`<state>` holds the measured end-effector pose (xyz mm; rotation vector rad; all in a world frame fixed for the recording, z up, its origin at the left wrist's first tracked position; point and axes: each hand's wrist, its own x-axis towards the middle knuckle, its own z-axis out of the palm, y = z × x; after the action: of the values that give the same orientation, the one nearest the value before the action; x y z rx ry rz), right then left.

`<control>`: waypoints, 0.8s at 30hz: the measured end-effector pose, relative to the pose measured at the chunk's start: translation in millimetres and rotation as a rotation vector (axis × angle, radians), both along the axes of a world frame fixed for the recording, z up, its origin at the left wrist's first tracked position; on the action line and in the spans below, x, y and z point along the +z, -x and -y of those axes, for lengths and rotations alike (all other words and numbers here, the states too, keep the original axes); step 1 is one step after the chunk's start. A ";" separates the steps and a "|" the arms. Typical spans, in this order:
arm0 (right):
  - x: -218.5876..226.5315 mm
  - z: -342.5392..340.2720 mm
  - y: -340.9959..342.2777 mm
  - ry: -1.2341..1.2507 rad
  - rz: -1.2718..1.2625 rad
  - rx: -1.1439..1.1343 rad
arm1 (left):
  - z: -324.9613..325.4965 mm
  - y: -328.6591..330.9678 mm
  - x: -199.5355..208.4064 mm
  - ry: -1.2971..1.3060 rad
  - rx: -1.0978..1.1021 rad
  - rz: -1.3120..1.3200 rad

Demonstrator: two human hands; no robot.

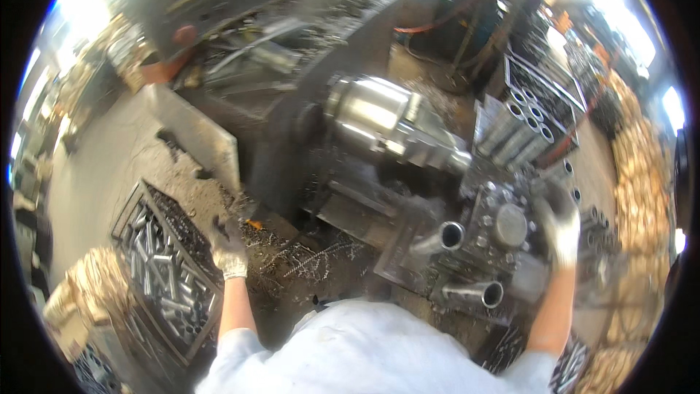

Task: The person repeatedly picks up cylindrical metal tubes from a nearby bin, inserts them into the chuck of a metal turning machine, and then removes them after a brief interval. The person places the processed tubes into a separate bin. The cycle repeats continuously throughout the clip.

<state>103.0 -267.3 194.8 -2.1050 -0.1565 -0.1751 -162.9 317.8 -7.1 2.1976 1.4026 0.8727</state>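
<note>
My left hand point(227, 252), in a white glove with dark, dirty fingers, hangs beside a metal crate point(182, 266) of short steel tubes. Its fingers look apart, and nothing shows in them. On the right, my right hand point(560, 222), also gloved, is at the lathe's tool post point(510, 226). Motion smears its fingers, so I cannot make out whether it holds anything. Left of the tool post is the shiny lathe chuck point(375, 106). Two steel tubes lie close by: one tube point(441, 238) near the tool post, another tube point(474, 293) nearer my body.
Beyond the tool post, a bundle of steel tubes point(518, 128) lies beside a metal rack point(547, 95). Curly metal shavings point(313, 259) cover the floor below the lathe. A flat metal plate point(193, 131) juts out on the left. Stacked sacks point(638, 153) line the right side.
</note>
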 end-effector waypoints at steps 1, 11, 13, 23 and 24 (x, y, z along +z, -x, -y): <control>-4.6 17.6 26.5 0.002 0.031 -0.073 | -0.2 -7.8 32.2 -0.284 -0.134 0.174; -115.0 133.8 261.9 -0.166 -0.081 -0.599 | -86.0 -244.9 290.2 -0.588 -0.301 -0.340; -114.1 130.0 285.7 0.059 0.076 -0.522 | -104.6 -269.7 302.8 -0.477 -0.267 -0.526; -97.7 33.3 254.8 0.186 -0.159 -0.191 | 78.5 -66.9 179.7 -0.529 -0.861 0.554; -103.2 26.3 241.7 0.160 -0.212 -0.155 | 101.5 -38.9 151.5 -0.433 -0.940 0.586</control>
<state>-138.7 -293.6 91.6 -2.2801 0.1234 -0.0317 -123.9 216.3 144.4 2.2139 -0.1341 1.3163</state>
